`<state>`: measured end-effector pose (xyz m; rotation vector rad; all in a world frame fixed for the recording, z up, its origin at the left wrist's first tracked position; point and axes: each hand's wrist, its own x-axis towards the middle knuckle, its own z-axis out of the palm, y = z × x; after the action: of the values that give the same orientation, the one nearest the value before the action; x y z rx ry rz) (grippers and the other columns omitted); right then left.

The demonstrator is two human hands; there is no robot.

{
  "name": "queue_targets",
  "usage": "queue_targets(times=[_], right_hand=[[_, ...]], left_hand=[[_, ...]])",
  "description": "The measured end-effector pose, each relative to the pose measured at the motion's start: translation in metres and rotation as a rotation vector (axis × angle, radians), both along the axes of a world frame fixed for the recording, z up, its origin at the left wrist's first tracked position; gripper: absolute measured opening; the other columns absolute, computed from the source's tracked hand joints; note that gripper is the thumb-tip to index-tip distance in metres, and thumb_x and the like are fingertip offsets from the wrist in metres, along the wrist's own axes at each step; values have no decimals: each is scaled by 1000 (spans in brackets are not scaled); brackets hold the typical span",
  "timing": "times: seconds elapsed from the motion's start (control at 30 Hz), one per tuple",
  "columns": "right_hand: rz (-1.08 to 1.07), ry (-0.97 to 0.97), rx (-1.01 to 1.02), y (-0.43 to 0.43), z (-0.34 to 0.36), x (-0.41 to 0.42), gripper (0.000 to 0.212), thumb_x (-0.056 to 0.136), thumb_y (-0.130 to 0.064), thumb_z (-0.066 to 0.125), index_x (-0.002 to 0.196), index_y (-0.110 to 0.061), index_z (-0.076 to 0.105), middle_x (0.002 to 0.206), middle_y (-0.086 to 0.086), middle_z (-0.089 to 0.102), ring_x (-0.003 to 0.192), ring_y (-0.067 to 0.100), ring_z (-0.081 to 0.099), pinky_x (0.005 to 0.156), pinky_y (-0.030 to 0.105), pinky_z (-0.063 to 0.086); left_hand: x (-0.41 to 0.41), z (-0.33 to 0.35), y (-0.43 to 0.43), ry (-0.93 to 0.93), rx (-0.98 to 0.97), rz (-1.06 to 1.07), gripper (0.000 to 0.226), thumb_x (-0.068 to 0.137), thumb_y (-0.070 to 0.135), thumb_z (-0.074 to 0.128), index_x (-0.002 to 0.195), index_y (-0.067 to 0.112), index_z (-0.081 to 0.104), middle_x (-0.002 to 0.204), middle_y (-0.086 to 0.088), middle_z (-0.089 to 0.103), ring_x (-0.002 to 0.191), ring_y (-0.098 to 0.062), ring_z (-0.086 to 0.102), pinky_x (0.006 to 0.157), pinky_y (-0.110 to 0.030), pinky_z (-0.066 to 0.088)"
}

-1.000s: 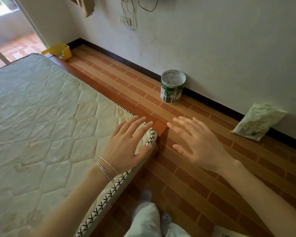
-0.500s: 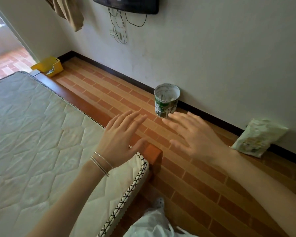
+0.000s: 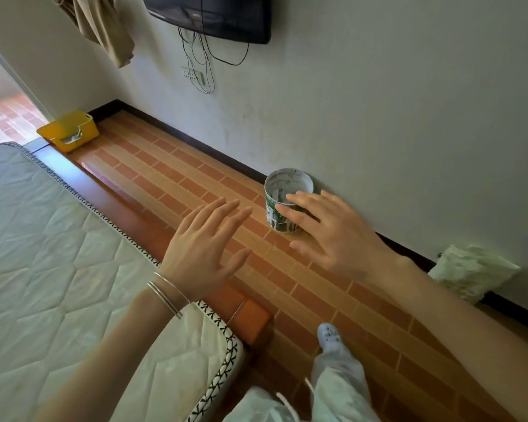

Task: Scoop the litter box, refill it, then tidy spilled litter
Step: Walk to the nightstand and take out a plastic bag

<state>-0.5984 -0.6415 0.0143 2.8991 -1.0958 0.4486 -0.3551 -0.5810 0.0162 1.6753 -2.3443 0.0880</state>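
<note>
Ahead, a strip of brick-patterned floor [image 3: 171, 178] runs between the wall and the bed, whose quilted mattress [image 3: 43, 254] lies on a wooden frame [image 3: 128, 205]. One open tin [image 3: 273, 216] with a green label stands against the skirting, and one pale green bag [image 3: 473, 272] leans on the wall further right. One yellow plastic box [image 3: 70, 129], seemingly the litter box, sits at the far corner beside the doorway, well apart from both hands. A television [image 3: 220, 16] hangs on the wall, cables trailing below it.

The left hand [image 3: 205, 245] hovers palm down over the frame's edge, its fingers [image 3: 223, 214] straight, slightly spread, holding nothing; two thin silver bangles [image 3: 168, 295] circle the wrist. The right hand [image 3: 326, 236] is likewise palm down, splayed and empty; its fingertips overlap the tin in view, but whether they touch it cannot be told. One pale-socked foot [image 3: 329, 336] rests on the floor below.
</note>
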Motion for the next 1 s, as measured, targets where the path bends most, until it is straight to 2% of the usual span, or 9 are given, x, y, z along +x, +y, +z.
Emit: queue_targets(times=[0.2,0.5,0.67,1.0], right_hand=[[81,54,-13,-89,-2,-37,56,92,-48,38,143,-26,29,141,4,45,130,20,39,107,41,28],[288,100,12,-210,16,-66,57,91,-51,33,143,-27,28,142,5,44,131,23,40,107,46,34],[389,88,29,-249,16,-56,56,91,-51,32,142,-27,31,143,2,42,133,20,37,108,45,30],[539,105,36,-315,-14,7,56,90,-49,34,140,-23,39,138,5,48,128,22,46,105,44,32]], left_hand=[[-42,-10,-68,42,-7,112,62,89,57,31,142,25,36,141,-3,46,134,-25,39,107,-49,33],[-91,-6,-145,49,-25,312,62,89,56,34,142,25,38,141,-2,47,133,-25,40,106,-50,35],[-95,2,-159,49,-35,422,61,88,55,34,141,24,39,140,-1,48,134,-25,39,107,-48,34],[-58,-18,-201,0,21,584,61,87,56,37,141,27,39,140,2,47,134,-21,38,109,-39,27]])
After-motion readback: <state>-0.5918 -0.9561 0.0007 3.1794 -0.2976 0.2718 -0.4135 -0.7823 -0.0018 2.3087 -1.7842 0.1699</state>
